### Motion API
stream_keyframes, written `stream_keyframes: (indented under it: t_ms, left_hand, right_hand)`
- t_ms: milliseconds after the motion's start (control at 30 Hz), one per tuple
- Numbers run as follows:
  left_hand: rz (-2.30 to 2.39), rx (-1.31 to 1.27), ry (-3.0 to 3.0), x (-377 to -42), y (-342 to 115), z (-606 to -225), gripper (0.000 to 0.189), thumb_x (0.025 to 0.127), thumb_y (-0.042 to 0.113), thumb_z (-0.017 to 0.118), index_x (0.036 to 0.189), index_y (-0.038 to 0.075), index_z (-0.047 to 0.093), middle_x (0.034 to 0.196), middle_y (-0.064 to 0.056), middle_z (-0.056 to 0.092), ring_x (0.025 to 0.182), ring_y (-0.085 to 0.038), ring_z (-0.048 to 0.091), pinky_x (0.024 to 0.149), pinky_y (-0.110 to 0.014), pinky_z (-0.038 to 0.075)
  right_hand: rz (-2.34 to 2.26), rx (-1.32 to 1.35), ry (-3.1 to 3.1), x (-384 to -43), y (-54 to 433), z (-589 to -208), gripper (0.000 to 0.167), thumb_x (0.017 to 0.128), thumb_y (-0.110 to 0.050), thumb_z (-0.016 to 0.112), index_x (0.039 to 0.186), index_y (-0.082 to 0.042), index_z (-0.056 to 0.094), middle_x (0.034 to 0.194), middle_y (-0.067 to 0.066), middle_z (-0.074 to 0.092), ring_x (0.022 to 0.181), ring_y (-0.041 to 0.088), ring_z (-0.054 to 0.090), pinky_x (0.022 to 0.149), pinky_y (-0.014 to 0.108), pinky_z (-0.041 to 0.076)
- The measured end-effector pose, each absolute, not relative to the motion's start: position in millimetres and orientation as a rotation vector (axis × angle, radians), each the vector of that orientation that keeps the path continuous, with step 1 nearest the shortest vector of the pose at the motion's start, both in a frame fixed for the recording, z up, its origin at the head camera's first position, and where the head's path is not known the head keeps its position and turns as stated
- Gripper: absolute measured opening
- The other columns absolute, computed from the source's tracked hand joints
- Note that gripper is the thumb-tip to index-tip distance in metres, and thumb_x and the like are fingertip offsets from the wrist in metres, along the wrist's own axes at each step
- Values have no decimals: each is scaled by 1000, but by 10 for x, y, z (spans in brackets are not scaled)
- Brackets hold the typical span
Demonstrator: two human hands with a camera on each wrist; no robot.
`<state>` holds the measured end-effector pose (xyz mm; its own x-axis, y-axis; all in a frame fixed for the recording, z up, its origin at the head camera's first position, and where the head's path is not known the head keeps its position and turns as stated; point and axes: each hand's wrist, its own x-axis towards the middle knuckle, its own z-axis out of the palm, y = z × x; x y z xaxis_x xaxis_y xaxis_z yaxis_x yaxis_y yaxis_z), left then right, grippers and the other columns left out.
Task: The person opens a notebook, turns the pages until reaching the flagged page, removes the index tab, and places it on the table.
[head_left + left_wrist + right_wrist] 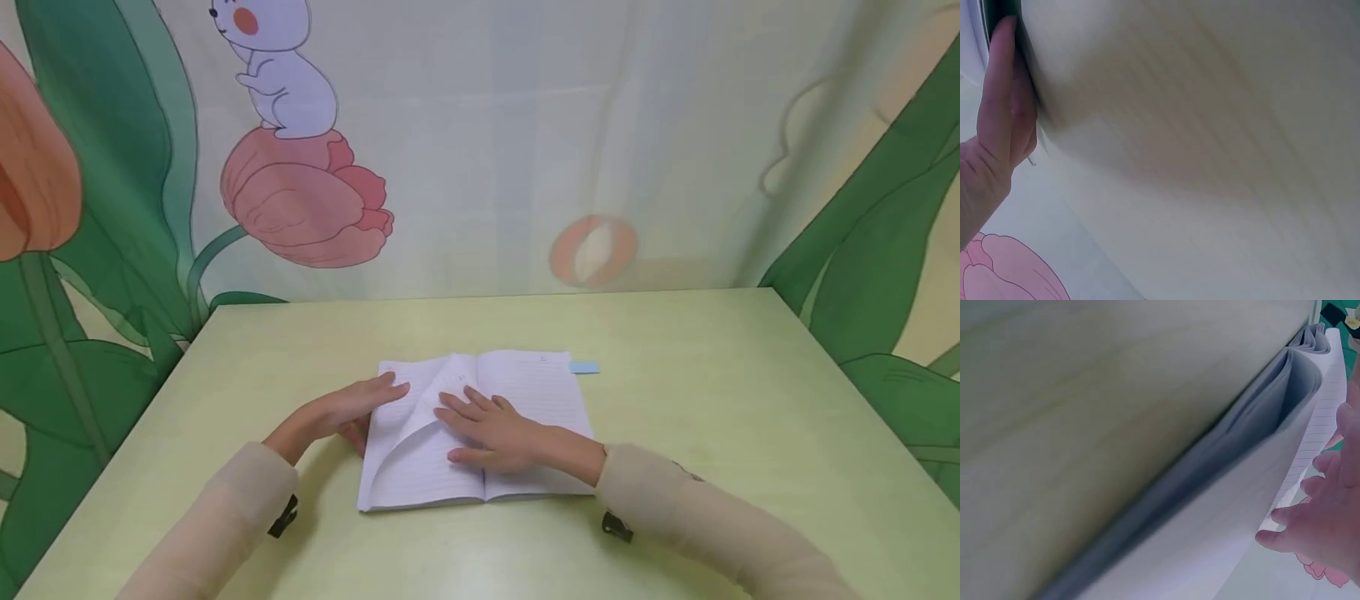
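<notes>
An open notebook (536,392) with lined white pages lies on the table. One left-hand page (442,392) is lifted and folded over diagonally, its corner near the spine. My left hand (345,410) holds the notebook's left edge, some fingers over the page and others low beside the edge. The left wrist view shows those fingers (1000,106) against a dark cover edge. Spread, fairly straight fingers of my right hand (495,433) rest on the folded page and near the spine. In the right wrist view, the curved page edges (1272,400) stand beside that hand (1322,512).
A light blue tab (585,367) sticks out at the notebook's upper right. The pale yellow-green table (697,375) extends around it, up to a curtain (480,167) printed with flowers. Black clips (283,517) hang at both sleeve cuffs.
</notes>
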<state>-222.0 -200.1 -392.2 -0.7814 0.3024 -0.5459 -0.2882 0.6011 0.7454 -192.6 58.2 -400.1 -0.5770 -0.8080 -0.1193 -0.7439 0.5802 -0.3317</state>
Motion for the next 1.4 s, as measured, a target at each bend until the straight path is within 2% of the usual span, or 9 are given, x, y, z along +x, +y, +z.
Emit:
stream_keyframes:
  t_ms: [67, 233, 433, 667, 767, 967, 1133, 1233, 1400]
  left_hand:
    - [1145, 33, 2179, -2202, -2018, -3939, 98, 80, 53, 60, 147, 10, 4, 146, -23, 13, 95, -27, 52, 61, -39, 52]
    - [1189, 72, 2152, -2176, -2051, -3996, 105, 75, 26, 76, 147, 8, 1, 144, -26, 13, 95, -25, 53, 61, -39, 52]
    - [1161, 97, 2132, -2181, -2026, -3916, 103, 79, 37, 70, 147, 10, -3, 147, -24, 3, 110, -30, 43, 64, -40, 52]
    - [1065, 129, 2164, -2213, -1974, -3874, 112, 72, 27, 78, 147, 11, -4, 147, -20, 2, 89, -22, 54, 64, -36, 52]
    - [1028, 126, 2167, -2179, -1977, -3892, 112, 72, 29, 77, 147, 11, -3, 148, -20, 2, 92, -21, 51, 66, -35, 51]
    - [996, 168, 2157, -2135, -1966, -3888, 114, 71, 27, 78, 146, 10, -6, 146, -19, 5, 80, -20, 55, 64, -35, 51]
    - [1034, 190, 2128, -2158, -1988, -3891, 113, 72, 18, 77, 146, 11, -7, 147, -16, 1, 79, -19, 55, 62, -35, 51]
    - [1090, 171, 2109, -2159, -2006, -3916, 111, 72, 9, 75, 146, 9, -8, 143, -19, 11, 78, -22, 57, 61, -36, 51]
    - [1089, 110, 2179, -2134, -1995, -3958, 115, 71, -3, 72, 144, 11, -16, 143, -18, 9, 64, -23, 56, 57, -35, 50]
  right_hand:
    - [-387, -1289, 2549, -1931, 559, -4003, 60, 96, -41, 38, 146, -13, 19, 152, 5, 9, 136, 33, 4, 103, 56, 15]
    - [-422, -1290, 2567, -1978, 560, -4017, 61, 97, -37, 39, 146, -10, 16, 151, 8, 8, 137, 30, 2, 105, 50, 15]
    - [-420, -1318, 2551, -2034, 582, -4003, 62, 97, -36, 39, 146, -8, 15, 151, 9, 8, 137, 31, 3, 105, 49, 16]
    - [-482, -1336, 2549, -2069, 581, -3966, 61, 97, -33, 41, 146, -6, 17, 151, 11, 11, 136, 33, 5, 105, 49, 16]
    - [-500, -1345, 2548, -2063, 589, -3976, 61, 96, -33, 42, 145, -5, 18, 150, 12, 12, 136, 33, 6, 104, 50, 18]
    - [-533, -1353, 2569, -2061, 625, -3960, 62, 96, -32, 42, 145, -4, 16, 150, 13, 11, 137, 31, 6, 105, 51, 16]
    - [-533, -1384, 2624, -2096, 684, -3918, 64, 96, -33, 44, 145, -2, 17, 150, 15, 10, 137, 29, 4, 104, 53, 15]
    - [-564, -1393, 2671, -2144, 775, -3913, 65, 96, -34, 43, 144, -1, 17, 150, 17, 10, 137, 29, 2, 103, 56, 14]
    - [-555, -1302, 2738, -2268, 1040, -3969, 66, 95, -37, 43, 143, 2, 20, 148, 20, 14, 137, 31, 4, 101, 60, 15]
